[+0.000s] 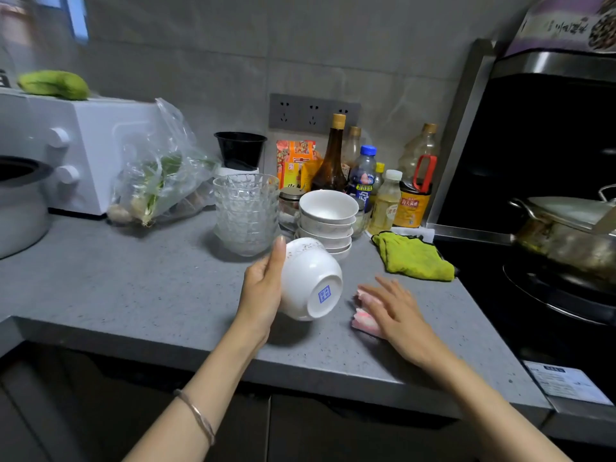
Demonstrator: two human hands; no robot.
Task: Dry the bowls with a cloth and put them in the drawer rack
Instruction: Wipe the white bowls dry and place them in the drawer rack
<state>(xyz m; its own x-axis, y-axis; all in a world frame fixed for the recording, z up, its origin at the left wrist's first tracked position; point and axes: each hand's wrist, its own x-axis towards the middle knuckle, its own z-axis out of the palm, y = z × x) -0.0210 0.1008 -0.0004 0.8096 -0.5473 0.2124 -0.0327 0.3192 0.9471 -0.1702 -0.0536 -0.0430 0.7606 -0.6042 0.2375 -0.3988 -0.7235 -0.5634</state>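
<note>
My left hand (263, 288) holds a white bowl (311, 278) tipped on its side above the grey counter (133, 295), its base with a blue stamp facing me. Fingers straight, my right hand (396, 311) lies on a folded pink cloth (365, 320) on the counter. Behind the held bowl stands a stack of white bowls (328, 221). A stack of clear glass bowls (246, 211) stands to the left of it. No drawer rack is in view.
A green cloth (413, 255) lies at the counter's right end beside the black stove (550, 295) with a covered pot (566, 235). Bottles and jars (366, 181) line the back wall. A white oven (83, 151), a bag of vegetables (160, 175) and a rice cooker (20, 201) stand left.
</note>
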